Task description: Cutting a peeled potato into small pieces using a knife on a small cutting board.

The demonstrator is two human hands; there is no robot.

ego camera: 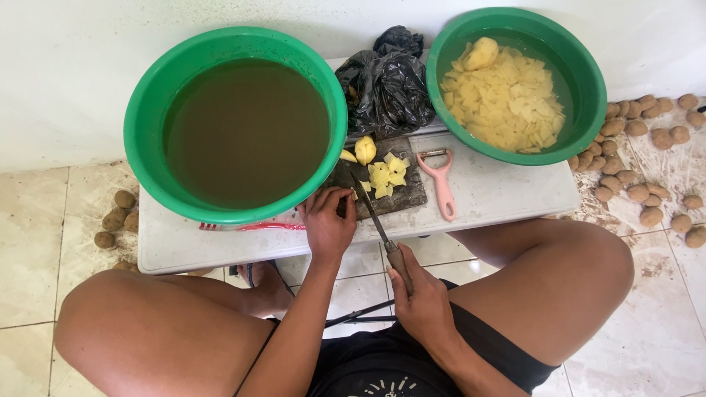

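My right hand (421, 298) grips the handle of a knife (376, 223) whose blade points up onto a dark cutting board (410, 195). My left hand (326, 220) rests at the board's near left corner, fingers curled by a small piece of potato. Cut yellow potato pieces (387, 176) and a peeled potato half (365, 150) lie on the board.
A green basin of murky water (243, 132) stands at the left of the low white table (507, 192); a green basin of potato slices (507, 95) at the right. A black plastic bag (386, 84), a pink peeler (441, 180), unpeeled potatoes (640, 165) on the floor.
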